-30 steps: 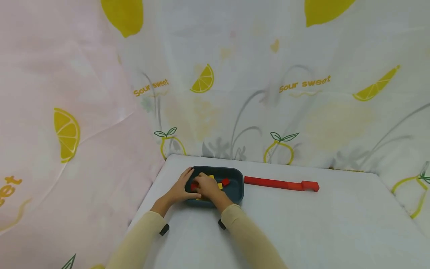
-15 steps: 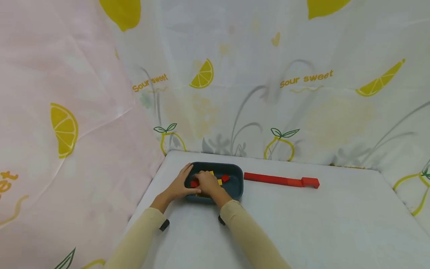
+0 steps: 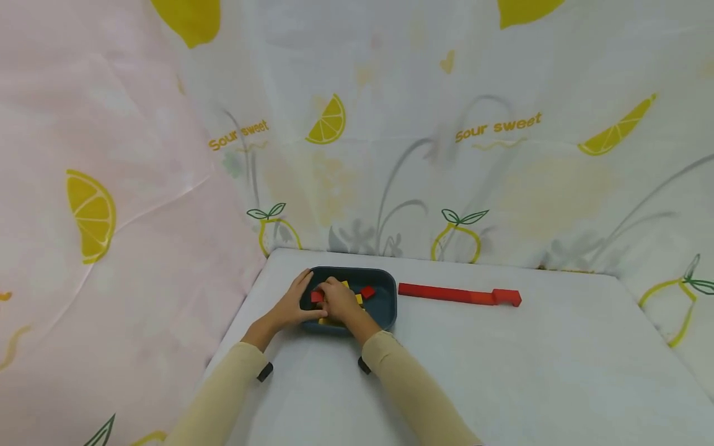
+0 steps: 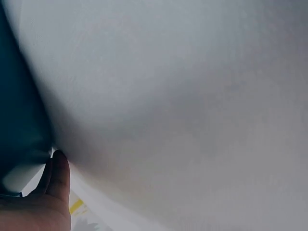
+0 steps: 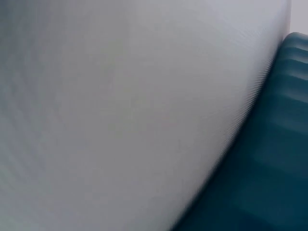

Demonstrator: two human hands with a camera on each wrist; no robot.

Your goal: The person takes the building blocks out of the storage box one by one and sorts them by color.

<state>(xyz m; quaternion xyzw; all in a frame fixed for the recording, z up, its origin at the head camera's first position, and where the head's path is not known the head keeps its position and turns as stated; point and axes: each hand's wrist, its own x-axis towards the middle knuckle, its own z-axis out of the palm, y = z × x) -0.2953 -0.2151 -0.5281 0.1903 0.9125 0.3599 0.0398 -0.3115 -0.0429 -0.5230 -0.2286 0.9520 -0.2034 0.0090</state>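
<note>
In the head view a dark blue tray (image 3: 385, 308) holds several red and yellow blocks. My left hand (image 3: 287, 308) lies at the tray's left end, fingers extended along the rim and thumb reaching over the front left corner. In the left wrist view, fingers of the left hand (image 4: 48, 192) touch the outside of the tray (image 4: 19, 106). My right hand (image 3: 341, 303) is inside the tray, its curled fingers pinching a red block (image 3: 317, 297) at the left. Another red block (image 3: 367, 292) and a yellow block (image 3: 359, 298) lie right of it. The right wrist view shows only the tray's side (image 5: 269, 159).
A long red strip of joined pieces (image 3: 446, 293), with a raised block at its right end, lies on the white table (image 3: 502, 365) right of the tray. Lemon-printed cloth (image 3: 413, 186) hangs behind the table and on the left.
The head view has shifted slightly. Inside the tray, the right hand and the red block at its fingertips have moved a little away from me. The left hand stays at the tray's left end.
</note>
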